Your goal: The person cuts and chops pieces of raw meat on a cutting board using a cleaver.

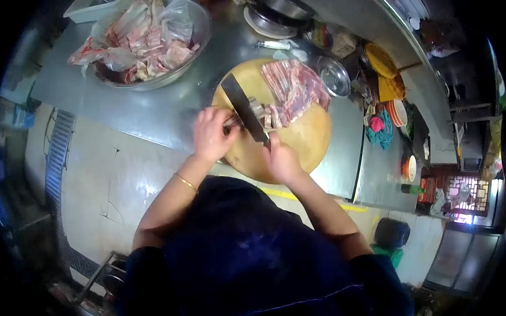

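Note:
My right hand (284, 159) is closed round the handle of a cleaver (243, 109). Its dark blade slants up and to the left over a round yellowish chopping board (302, 142). On the board's far side lies a slab of raw ribs (298, 87), its near end reaching to the blade. To the left of the cleaver, my left hand (212, 135) is at the board's left edge with its fingers curled in. Something dark shows by those fingertips, too hidden to name. A few small cut pieces lie close to the blade, partly covered by it.
A large metal basin (203, 40) holding raw meat and plastic bags stands at the back left of the steel counter (157, 114). Behind the board are stacked pans (281, 6) and a metal lid (334, 76). Cloths (380, 132) and bowls (409, 168) stand at the right.

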A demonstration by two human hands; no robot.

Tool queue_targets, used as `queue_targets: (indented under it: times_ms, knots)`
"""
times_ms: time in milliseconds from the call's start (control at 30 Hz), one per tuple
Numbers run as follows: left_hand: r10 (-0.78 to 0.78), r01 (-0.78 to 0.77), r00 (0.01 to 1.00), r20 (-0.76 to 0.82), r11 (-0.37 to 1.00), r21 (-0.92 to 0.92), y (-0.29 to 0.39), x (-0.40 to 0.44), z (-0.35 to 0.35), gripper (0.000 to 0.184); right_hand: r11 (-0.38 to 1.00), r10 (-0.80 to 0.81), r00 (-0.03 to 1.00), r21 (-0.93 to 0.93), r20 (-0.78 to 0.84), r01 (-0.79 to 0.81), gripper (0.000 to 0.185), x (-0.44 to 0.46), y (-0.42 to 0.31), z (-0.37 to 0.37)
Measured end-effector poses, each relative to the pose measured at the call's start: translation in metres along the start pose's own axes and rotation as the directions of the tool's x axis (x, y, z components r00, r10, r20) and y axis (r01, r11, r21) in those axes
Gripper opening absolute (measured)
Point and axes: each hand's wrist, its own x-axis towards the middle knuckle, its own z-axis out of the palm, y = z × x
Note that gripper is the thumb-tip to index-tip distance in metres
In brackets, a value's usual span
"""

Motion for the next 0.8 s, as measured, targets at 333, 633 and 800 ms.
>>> queue_targets:
  times_ms: [333,633,800]
  knots:
    - [-0.113,0.081,0.984,-0.139,0.973,-0.215,-0.044,-0.048,0.013,0.033,0.665,-0.149,0.551,0.329,-0.821,0.670,0.025,0.034,-0.079,-0.183]
    - [-0.175,0.156,0.981,-0.082,0.968,-0.199,-0.026,-0.013,-0.007,0.019,1.000,0.001,1.000,-0.007,0.019,-0.001,0.031,0.016,-0.029,0.000]
    - [-0.216,0.215,0.954,0.209,0.976,0.032,-0.008,0.014,0.005,0.032,0.998,0.006,1.000,0.062,0.015,-0.007,0.028,0.027,-0.018,-0.002]
